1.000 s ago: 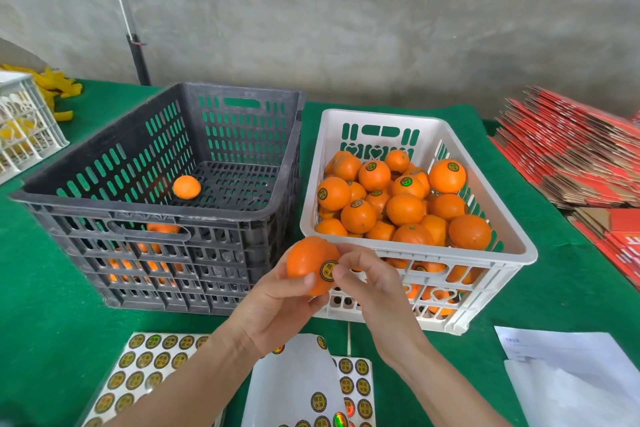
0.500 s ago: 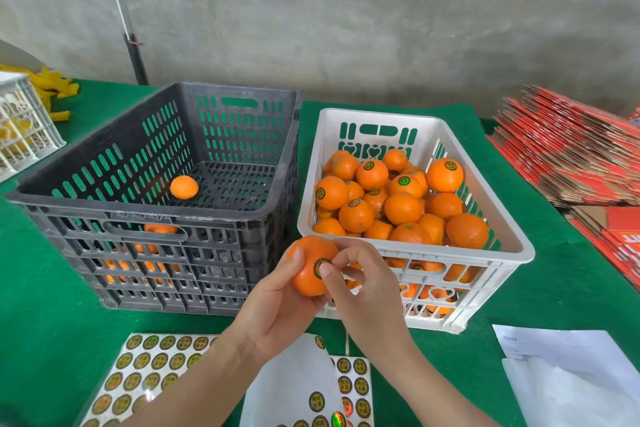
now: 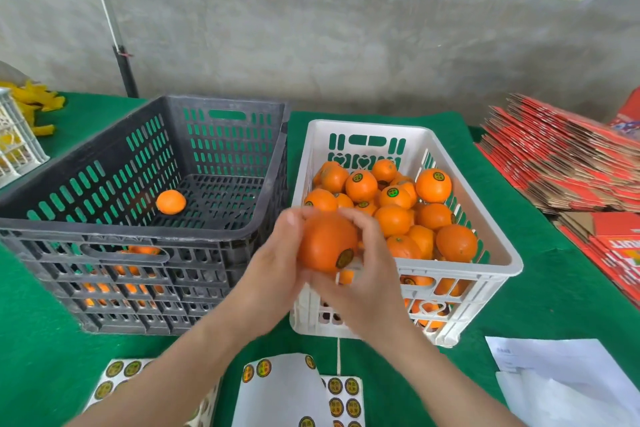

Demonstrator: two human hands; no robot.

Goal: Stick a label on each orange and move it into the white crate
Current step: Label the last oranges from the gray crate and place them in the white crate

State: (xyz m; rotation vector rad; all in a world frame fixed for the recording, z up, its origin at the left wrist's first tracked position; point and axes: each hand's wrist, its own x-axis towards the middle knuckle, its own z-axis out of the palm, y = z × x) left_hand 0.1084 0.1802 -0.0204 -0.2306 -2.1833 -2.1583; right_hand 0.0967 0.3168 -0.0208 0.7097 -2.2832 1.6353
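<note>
A round, glossy orange is held up between both hands at the near left corner of the white crate, which is partly hidden by it. The left hand is cupped round its left side, and the fingers of the right hand are curled over its top and right. A round dark-and-gold label is stuck low on the skin. The slotted plastic crate is heaped with labelled oranges. Just beside it, a bare orange lies on the perforated floor of a black crate. Sticker sheets lie on the green felt surface under the forearms, white paper is seen at the right, and flattened red cartons are stacked beyond
</note>
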